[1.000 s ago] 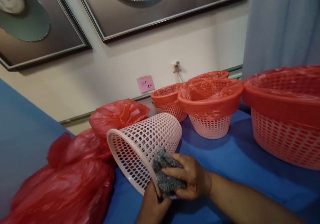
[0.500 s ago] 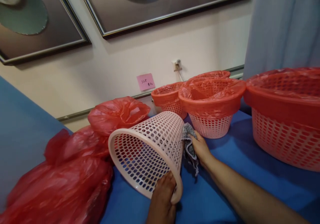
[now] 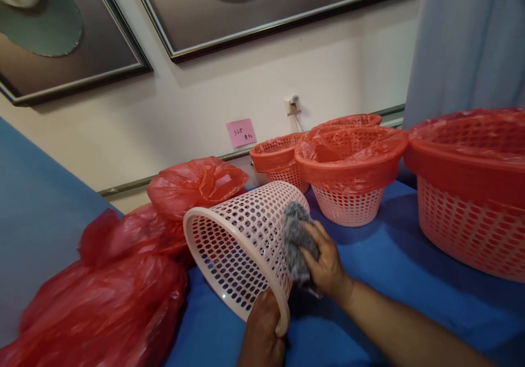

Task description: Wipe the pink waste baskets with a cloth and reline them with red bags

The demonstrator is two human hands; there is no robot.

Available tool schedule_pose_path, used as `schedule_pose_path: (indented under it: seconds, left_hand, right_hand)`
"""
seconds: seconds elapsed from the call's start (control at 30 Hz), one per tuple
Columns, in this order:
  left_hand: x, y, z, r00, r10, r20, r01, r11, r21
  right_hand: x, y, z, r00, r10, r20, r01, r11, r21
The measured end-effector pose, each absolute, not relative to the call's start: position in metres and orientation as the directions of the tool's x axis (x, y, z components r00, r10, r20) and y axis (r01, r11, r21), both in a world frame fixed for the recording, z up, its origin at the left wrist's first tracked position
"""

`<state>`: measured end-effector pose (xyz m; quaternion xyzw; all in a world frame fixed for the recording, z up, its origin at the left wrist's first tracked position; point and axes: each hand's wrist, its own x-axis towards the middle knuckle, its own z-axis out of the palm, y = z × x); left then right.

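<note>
A white perforated plastic wastebasket point(image 3: 262, 214) lies tipped on its side over the blue-covered table, its open mouth toward me and to the left. My left hand point(image 3: 264, 318) grips the lower part of its rim, with the fingers reaching inside the mouth. Against the outer right wall of the wastebasket, my right hand point(image 3: 328, 257) presses a crumpled grey cloth point(image 3: 296, 241), fingers closed on the fabric. Part of the cloth is hidden behind the fingers.
Crumpled red plastic bags point(image 3: 115, 296) are heaped on the left. Several baskets lined with red bags stand at the back and right, among them a middle basket point(image 3: 348, 203) and a large one point(image 3: 471, 225). A pink note point(image 3: 241, 133) is on the wall beside a socket point(image 3: 292, 106).
My right hand has moved the cloth from near the wastebasket's base onto its side wall, closer to the rim. The wastebasket has turned slightly in my left hand.
</note>
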<state>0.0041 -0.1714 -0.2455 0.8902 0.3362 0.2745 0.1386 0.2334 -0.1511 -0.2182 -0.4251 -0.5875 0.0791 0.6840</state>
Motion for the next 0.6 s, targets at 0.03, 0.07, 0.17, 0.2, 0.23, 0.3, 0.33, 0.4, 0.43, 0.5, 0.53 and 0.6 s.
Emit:
schedule_pose_path:
  seconds: [0.03, 0.07, 0.17, 0.2, 0.23, 0.3, 0.33, 0.4, 0.43, 0.5, 0.53, 0.6]
  left_hand:
    - [0.003, -0.171, -0.245, 0.630, 0.668, 0.396, 0.522, -0.742, 0.421]
    - [0.002, -0.170, -0.244, 0.642, 0.659, 0.392, 0.521, -0.750, 0.408]
    - [-0.001, -0.169, -0.245, 0.691, 0.625, 0.363, 0.521, -0.779, 0.348]
    - [-0.002, -0.168, -0.246, 0.708, 0.612, 0.351, 0.523, -0.789, 0.321]
    - [-0.004, -0.167, -0.247, 0.722, 0.602, 0.340, 0.526, -0.798, 0.294]
    - [-0.007, -0.162, -0.250, 0.741, 0.589, 0.324, 0.533, -0.808, 0.250]
    - [-0.008, -0.159, -0.251, 0.746, 0.587, 0.315, 0.537, -0.810, 0.237]
    - [-0.010, -0.156, -0.247, 0.741, 0.603, 0.296, 0.557, -0.797, 0.231]
    - [-0.010, -0.155, -0.243, 0.729, 0.622, 0.285, 0.572, -0.783, 0.245]
    - [-0.008, -0.159, -0.229, 0.696, 0.668, 0.262, 0.587, -0.740, 0.328]
    - [-0.005, -0.163, -0.221, 0.677, 0.693, 0.246, 0.579, -0.709, 0.403]
    - [0.001, -0.171, -0.204, 0.630, 0.746, 0.216, 0.524, -0.613, 0.591]
  right_hand:
    - [0.239, -0.139, -0.221, 0.407, 0.671, 0.620, 0.327, 0.527, -0.784]
    - [0.245, -0.126, -0.223, 0.492, 0.714, 0.498, 0.242, 0.438, -0.866]
    - [0.264, -0.099, -0.226, 0.588, 0.772, 0.241, 0.043, 0.268, -0.962]
    - [0.268, -0.096, -0.226, 0.593, 0.777, 0.209, 0.019, 0.247, -0.969]
    - [0.270, -0.097, -0.224, 0.597, 0.773, 0.217, 0.026, 0.252, -0.967]
    - [0.268, -0.110, -0.220, 0.591, 0.727, 0.349, 0.141, 0.333, -0.932]
    - [0.264, -0.120, -0.217, 0.549, 0.694, 0.465, 0.237, 0.404, -0.883]
    - [0.254, -0.143, -0.210, 0.348, 0.591, 0.727, 0.415, 0.598, -0.685]
    - [0.249, -0.154, -0.208, 0.221, 0.523, 0.823, 0.451, 0.693, -0.562]
    - [0.239, -0.169, -0.203, 0.039, 0.400, 0.916, 0.416, 0.826, -0.379]
    - [0.234, -0.173, -0.202, -0.013, 0.359, 0.933, 0.388, 0.862, -0.326]
    - [0.227, -0.177, -0.203, -0.095, 0.313, 0.945, 0.359, 0.896, -0.261]
